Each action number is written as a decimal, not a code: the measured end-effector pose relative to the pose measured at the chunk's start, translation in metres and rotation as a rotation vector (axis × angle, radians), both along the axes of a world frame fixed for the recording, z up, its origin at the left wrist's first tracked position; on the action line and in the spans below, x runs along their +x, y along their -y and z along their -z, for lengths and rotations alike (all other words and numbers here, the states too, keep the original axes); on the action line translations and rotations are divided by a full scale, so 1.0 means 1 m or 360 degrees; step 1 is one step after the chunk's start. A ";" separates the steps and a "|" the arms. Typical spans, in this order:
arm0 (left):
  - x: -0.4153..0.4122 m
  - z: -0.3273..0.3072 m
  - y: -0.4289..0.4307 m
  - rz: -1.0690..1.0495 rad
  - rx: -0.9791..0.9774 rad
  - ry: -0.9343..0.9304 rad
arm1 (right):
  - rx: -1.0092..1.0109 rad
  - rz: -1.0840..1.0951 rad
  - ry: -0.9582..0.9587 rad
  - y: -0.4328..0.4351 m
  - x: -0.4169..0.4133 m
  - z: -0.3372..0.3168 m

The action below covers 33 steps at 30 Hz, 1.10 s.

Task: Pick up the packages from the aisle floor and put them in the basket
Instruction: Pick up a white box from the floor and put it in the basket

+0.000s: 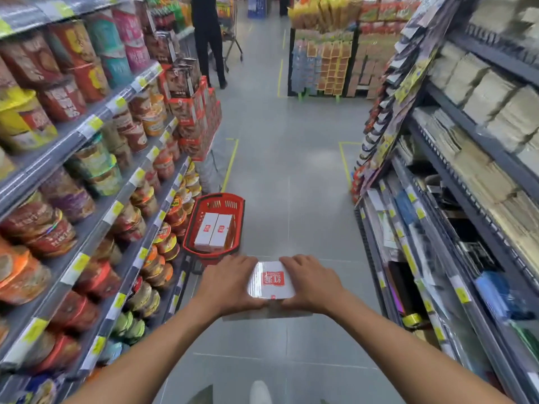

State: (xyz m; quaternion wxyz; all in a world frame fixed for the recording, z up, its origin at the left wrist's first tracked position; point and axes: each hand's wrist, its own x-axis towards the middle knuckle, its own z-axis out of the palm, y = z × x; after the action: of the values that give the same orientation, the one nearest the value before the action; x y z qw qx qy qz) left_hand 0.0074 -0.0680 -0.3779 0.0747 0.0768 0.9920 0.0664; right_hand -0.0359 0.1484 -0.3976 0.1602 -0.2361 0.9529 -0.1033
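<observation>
Shoe (260,392), white, toe only, at the bottom edge on the grey tiled aisle floor (291,176). Two bare forearms extend forward from the lower corners. Left hand (226,282) and right hand (310,279): both clasped on one white package (271,280) bearing a red label, the left hand on its left end and the right hand on its right end, fingers curled over the far edge; the package is held flat above the floor in mid-aisle. A pale flat edge shows just beneath the hands; whether it is a second package cannot be told. Basket (214,199), red plastic, on the floor just beyond the hands and slightly left, close against the foot of the left shelving; it holds two white packages with red labels (213,231), lying side by side. Floor between the held package and the basket rim is bare. Left shelving (96,126): several tiers of bowl and cup noodle tubs with yellow price tags along the shelf edges. Stack of red cartons (195,118), at the far end of the left shelving, beyond the basket. Right shelving (455,176): dark frames with flat packets and hanging bags, blurred. Yellow floor markings (232,164) past the basket. Far display stand (323,53) of packeted goods across the aisle end. A person in dark clothing (208,39) stands at the far left beside a trolley (233,36), well apart from the basket.
</observation>
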 end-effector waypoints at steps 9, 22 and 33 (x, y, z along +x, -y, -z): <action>-0.166 0.018 0.028 0.0031 0.0059 0.0078 | 0.0032 0.0005 0.0050 0.020 -0.159 0.013; -0.388 0.050 0.093 -0.0417 0.0196 0.0103 | -0.0340 -0.0098 0.0262 0.063 -0.436 0.043; -0.479 0.081 0.211 -0.0737 0.0375 0.0138 | -0.0500 0.0079 0.1109 0.159 -0.595 0.119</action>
State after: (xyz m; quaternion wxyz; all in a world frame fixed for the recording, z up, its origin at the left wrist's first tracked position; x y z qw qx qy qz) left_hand -0.4719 -0.2787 -0.4584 0.0904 -0.1470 0.9645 0.2001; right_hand -0.6310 -0.0104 -0.5166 0.4338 -0.1854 0.8193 -0.3259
